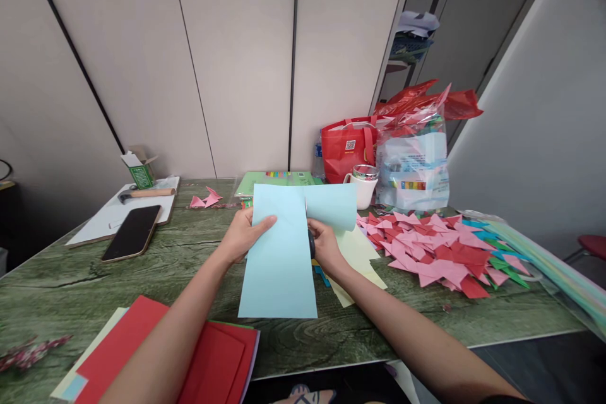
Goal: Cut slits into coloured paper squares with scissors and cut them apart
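Observation:
A light blue sheet of paper is raised above the table in front of me. My left hand pinches its left edge, thumb on the near face and fingers behind. My right hand is closed round the dark handle of a pair of scissors. The blades are mostly hidden by the paper, with a thin bit showing at the cut. A long cut splits the sheet from its lower edge upward, and the right flap curls away to the right. Pale yellow paper pieces lie below my right hand.
Red and pink folded paper pieces are heaped at the right. A white mug, a red bag and a filled plastic bag stand behind. At the left lie a phone and a hammer; red paper sheets are near me.

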`<act>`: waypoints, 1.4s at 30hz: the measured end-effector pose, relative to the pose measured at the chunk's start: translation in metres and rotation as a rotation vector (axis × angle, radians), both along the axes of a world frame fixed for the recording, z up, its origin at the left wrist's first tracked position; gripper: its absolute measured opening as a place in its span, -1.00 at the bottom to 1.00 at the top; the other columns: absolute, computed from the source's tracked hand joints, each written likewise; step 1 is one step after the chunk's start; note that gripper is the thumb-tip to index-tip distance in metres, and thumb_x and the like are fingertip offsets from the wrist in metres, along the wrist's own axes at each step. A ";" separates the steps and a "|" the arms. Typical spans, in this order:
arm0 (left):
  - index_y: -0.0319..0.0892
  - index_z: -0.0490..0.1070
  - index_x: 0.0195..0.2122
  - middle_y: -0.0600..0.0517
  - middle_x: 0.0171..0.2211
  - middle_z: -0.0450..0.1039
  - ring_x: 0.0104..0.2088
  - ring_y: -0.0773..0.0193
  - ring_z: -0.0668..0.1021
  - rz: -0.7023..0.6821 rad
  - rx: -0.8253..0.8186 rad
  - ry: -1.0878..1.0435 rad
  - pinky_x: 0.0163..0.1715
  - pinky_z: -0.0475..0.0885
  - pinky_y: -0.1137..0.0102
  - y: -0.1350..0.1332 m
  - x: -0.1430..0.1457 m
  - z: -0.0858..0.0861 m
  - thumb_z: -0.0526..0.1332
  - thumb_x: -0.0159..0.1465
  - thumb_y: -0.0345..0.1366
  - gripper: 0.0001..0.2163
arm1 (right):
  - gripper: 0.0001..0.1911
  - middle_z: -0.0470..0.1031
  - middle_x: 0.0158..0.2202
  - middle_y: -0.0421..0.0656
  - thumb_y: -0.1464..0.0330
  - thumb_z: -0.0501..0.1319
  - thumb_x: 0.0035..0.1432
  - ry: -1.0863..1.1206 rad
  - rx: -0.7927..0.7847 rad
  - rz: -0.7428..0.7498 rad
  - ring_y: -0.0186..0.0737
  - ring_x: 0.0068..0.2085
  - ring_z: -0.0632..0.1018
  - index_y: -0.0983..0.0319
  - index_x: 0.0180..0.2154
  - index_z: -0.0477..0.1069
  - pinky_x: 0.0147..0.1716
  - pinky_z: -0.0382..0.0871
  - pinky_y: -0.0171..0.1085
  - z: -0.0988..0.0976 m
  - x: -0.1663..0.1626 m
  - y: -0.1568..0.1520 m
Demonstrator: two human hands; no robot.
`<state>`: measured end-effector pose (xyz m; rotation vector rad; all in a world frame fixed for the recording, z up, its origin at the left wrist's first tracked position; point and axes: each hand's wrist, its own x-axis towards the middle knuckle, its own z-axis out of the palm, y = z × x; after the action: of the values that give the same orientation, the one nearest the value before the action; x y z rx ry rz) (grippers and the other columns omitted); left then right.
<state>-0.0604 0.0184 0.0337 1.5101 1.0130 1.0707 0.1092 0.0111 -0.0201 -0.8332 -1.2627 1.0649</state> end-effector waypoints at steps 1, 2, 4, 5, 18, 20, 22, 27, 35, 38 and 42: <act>-0.24 0.36 -0.33 -0.02 -0.38 0.49 -0.51 0.29 0.50 -0.002 0.000 -0.002 -0.56 0.41 0.42 0.000 0.000 0.000 0.24 0.01 -0.19 -0.74 | -0.74 0.40 -0.66 -0.28 0.37 0.23 -0.23 0.003 0.003 -0.001 -0.35 -0.60 0.36 0.28 -0.36 0.41 -0.59 0.29 -0.35 0.000 0.000 0.000; -0.24 0.36 -0.33 -0.02 -0.38 0.49 -0.52 0.29 0.50 -0.003 0.000 -0.003 -0.56 0.41 0.42 0.000 0.000 0.000 0.24 0.01 -0.19 -0.74 | -0.74 0.41 -0.65 -0.28 0.37 0.23 -0.23 0.006 0.006 -0.002 -0.35 -0.59 0.37 0.28 -0.37 0.42 -0.58 0.29 -0.35 -0.001 0.000 0.000; -0.24 0.36 -0.33 -0.02 -0.38 0.49 -0.51 0.29 0.50 -0.007 0.000 -0.005 -0.56 0.41 0.41 0.000 0.000 0.000 0.24 0.01 -0.19 -0.74 | -0.75 0.43 -0.62 -0.27 0.38 0.23 -0.23 0.011 0.010 0.002 -0.34 -0.57 0.39 0.27 -0.37 0.42 -0.56 0.30 -0.35 -0.001 0.000 0.000; -0.24 0.36 -0.32 -0.02 -0.38 0.49 -0.51 0.29 0.50 -0.010 -0.001 -0.008 -0.55 0.41 0.41 0.000 0.000 0.000 0.24 0.01 -0.19 -0.74 | -0.75 0.44 -0.61 -0.26 0.39 0.23 -0.23 0.013 0.011 0.007 -0.34 -0.56 0.40 0.27 -0.37 0.42 -0.56 0.30 -0.35 -0.002 0.000 0.000; -0.24 0.37 -0.34 0.00 -0.40 0.49 -0.53 0.32 0.49 0.000 -0.019 -0.026 -0.57 0.41 0.43 -0.002 0.001 0.002 0.25 0.00 -0.20 -0.75 | -0.76 0.38 -0.69 -0.28 0.34 0.23 -0.21 -0.010 -0.006 -0.026 -0.32 -0.58 0.40 0.28 -0.39 0.42 -0.54 0.35 -0.31 0.000 0.000 0.000; -0.24 0.37 -0.33 -0.01 -0.39 0.49 -0.53 0.31 0.50 -0.001 -0.020 -0.021 -0.57 0.41 0.43 -0.002 0.001 0.003 0.25 0.00 -0.18 -0.73 | -0.77 0.39 -0.68 -0.28 0.34 0.23 -0.21 -0.005 0.002 -0.026 -0.30 -0.56 0.42 0.28 -0.39 0.42 -0.53 0.35 -0.30 -0.001 0.000 0.000; -0.24 0.37 -0.33 -0.02 -0.38 0.50 -0.52 0.29 0.50 -0.003 -0.013 -0.014 -0.57 0.41 0.42 -0.002 0.001 0.003 0.25 -0.01 -0.17 -0.72 | -0.77 0.44 -0.64 -0.26 0.35 0.23 -0.20 0.004 0.013 -0.015 -0.28 -0.54 0.44 0.27 -0.39 0.43 -0.51 0.36 -0.29 -0.001 -0.001 0.001; -0.25 0.36 -0.33 -0.05 -0.36 0.50 -0.49 0.24 0.52 0.005 0.002 0.016 -0.58 0.41 0.41 -0.002 0.001 0.001 0.24 -0.01 -0.15 -0.70 | -0.77 0.49 -0.56 -0.21 0.36 0.23 -0.20 0.013 0.010 -0.014 -0.27 -0.52 0.46 0.29 -0.38 0.43 -0.53 0.35 -0.31 -0.001 0.000 0.001; -0.26 0.36 -0.30 -0.06 -0.34 0.50 -0.47 0.23 0.52 -0.023 0.003 0.009 -0.54 0.42 0.38 -0.001 0.000 0.001 0.23 -0.01 -0.13 -0.68 | -0.77 0.49 -0.57 -0.22 0.35 0.22 -0.20 -0.005 0.010 -0.028 -0.26 -0.51 0.46 0.28 -0.38 0.43 -0.54 0.34 -0.31 0.000 0.000 0.000; -0.26 0.35 -0.31 -0.06 -0.35 0.50 -0.47 0.23 0.52 -0.018 -0.002 0.007 -0.53 0.42 0.38 -0.001 0.000 0.001 0.24 -0.02 -0.13 -0.67 | -0.76 0.49 -0.58 -0.22 0.33 0.22 -0.19 -0.005 0.009 -0.029 -0.25 -0.52 0.46 0.27 -0.38 0.43 -0.54 0.35 -0.30 0.000 0.000 0.000; -0.26 0.36 -0.31 -0.07 -0.34 0.50 -0.47 0.21 0.52 -0.012 -0.006 0.013 -0.52 0.42 0.36 -0.001 0.000 0.001 0.24 -0.03 -0.12 -0.66 | -0.73 0.48 -0.59 -0.22 0.29 0.23 -0.21 -0.023 -0.007 -0.046 -0.25 -0.52 0.46 0.27 -0.37 0.43 -0.55 0.35 -0.29 -0.001 0.000 0.000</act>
<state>-0.0601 0.0171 0.0347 1.5184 1.0132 1.0501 0.1087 0.0114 -0.0213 -0.8776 -1.2541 1.0263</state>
